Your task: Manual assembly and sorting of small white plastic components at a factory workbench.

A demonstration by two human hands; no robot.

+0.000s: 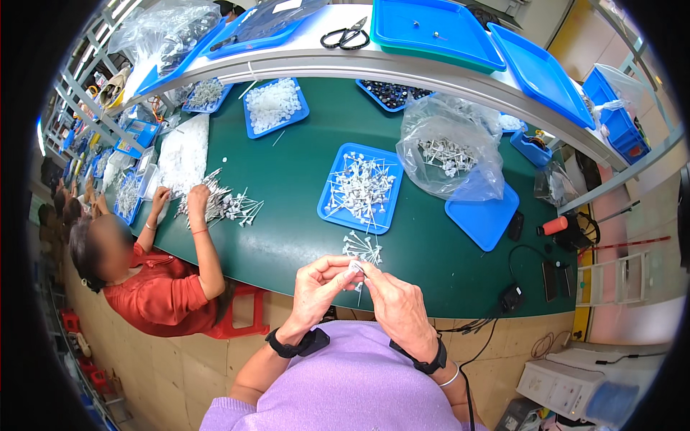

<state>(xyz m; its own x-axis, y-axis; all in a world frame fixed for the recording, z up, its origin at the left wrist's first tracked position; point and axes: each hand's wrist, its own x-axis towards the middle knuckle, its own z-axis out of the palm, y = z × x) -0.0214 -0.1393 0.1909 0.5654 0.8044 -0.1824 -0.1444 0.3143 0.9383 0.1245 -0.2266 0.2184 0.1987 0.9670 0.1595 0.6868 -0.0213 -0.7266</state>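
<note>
Green matting covers the long workbench (287, 179), where blue trays hold small white parts. At its near edge, a small white pin-like part (357, 267) is pinched between the fingertips of the left hand (316, 287) and the right hand (395, 302), both closed on it. It is held just above the bench edge, its thin stem apparently pointing down. A loose cluster of white pins (363, 249) lies just beyond, nearer the right hand.

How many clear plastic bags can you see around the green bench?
2. One clear plastic bag of white pins sits on a blue tray right of centre; another clear plastic bag lies on the upper shelf, far left. Others may be hidden.
</note>
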